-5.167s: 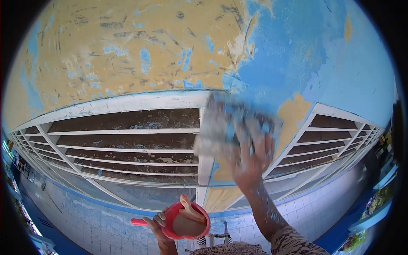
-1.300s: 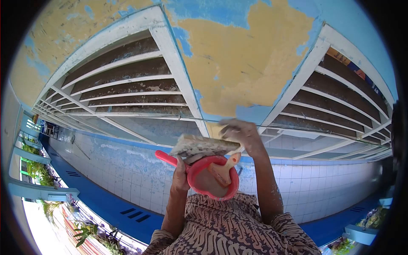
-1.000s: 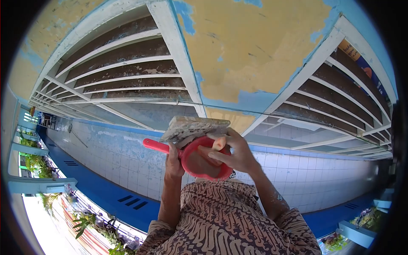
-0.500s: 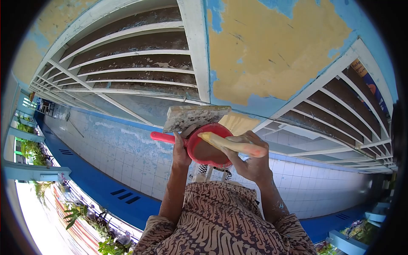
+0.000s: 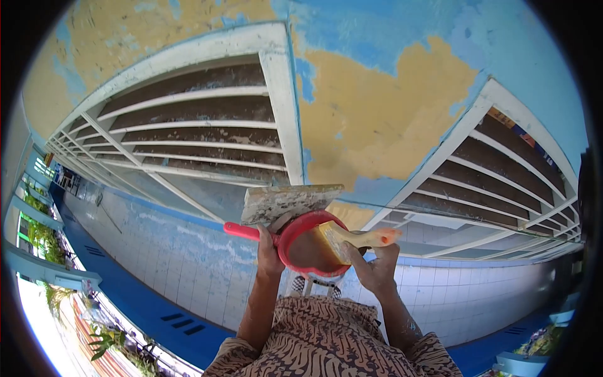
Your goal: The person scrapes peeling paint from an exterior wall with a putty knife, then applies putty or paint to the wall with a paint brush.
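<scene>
A red plastic dipper [image 5: 283, 242] with brownish liquid in it is held by its handle in my left hand [image 5: 269, 252], fingers wrapped round close to the bowl. My right hand [image 5: 379, 269] grips a wide paintbrush [image 5: 361, 239] with a pale wooden handle and an orange-red end. Its yellowish bristles lie over the right side of the dipper's bowl, tips pointing down toward the liquid. Just beyond the dipper is a flat board [image 5: 289, 200] crusted with grey-white residue, and a grey blade-like piece shows between board and dipper.
Ahead is a wall [image 5: 383, 113] with peeling blue paint over yellow patches. White-framed louvre windows [image 5: 201, 122] flank it on both sides. Far below lie white floor tiles [image 5: 182, 251] and a blue floor strip [image 5: 157, 308]. Part of a white support [image 5: 319, 288] shows beneath me.
The brush has turned from lying across the dipper to bristles-down at its right side, handle end up. My view has tilted upward, showing more wall.
</scene>
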A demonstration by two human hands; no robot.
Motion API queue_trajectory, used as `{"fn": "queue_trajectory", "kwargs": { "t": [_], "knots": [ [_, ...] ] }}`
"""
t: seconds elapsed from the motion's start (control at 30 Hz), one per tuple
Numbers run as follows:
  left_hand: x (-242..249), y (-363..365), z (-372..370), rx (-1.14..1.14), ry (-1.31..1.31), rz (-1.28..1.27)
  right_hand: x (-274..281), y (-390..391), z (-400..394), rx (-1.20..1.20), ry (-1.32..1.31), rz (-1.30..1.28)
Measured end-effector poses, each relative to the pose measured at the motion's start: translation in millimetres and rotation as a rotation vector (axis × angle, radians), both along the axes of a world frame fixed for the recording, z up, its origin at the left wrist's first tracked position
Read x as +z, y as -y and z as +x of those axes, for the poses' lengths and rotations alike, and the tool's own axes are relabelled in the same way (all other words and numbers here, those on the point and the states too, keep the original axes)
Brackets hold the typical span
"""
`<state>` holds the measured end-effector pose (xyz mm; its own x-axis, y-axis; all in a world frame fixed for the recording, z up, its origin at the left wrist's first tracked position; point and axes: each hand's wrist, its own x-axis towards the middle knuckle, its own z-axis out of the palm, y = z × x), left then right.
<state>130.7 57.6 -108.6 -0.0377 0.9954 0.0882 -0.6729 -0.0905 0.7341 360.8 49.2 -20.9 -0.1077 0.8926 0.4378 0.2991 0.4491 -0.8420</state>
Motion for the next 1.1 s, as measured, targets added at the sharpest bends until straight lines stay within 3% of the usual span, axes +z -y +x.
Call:
{"fn": "queue_trajectory", "kwargs": {
  "t": [0.1,0.23,0.33,0.47,0.67,1.1],
  "knots": [
    [15.2,-2.0,3.0,0.02,0.028,-0.011,6.3,0.7,-6.2,-0.097,-0.307,-0.032],
    [25.2,1.2,5.6,0.102,0.051,-0.007,15.3,-7.0,2.8,-0.028,-0.11,-0.034],
    [38.4,0.2,2.4,0.118,0.102,0.007,30.8,-14.7,2.6,-0.069,-0.706,-0.369],
    [91.3,6.8,3.2,0.123,0.123,0.0,66.8,-30.4,9.6,0.071,-0.87,-0.413],
    [140.4,11.5,2.6,0.213,0.117,0.075,112.6,-44.8,11.7,0.207,-0.741,-0.342],
    [159.5,6.9,11.9,0.222,0.269,0.122,130.6,-52.9,10.8,0.237,-0.559,-0.34]
  ]
}}
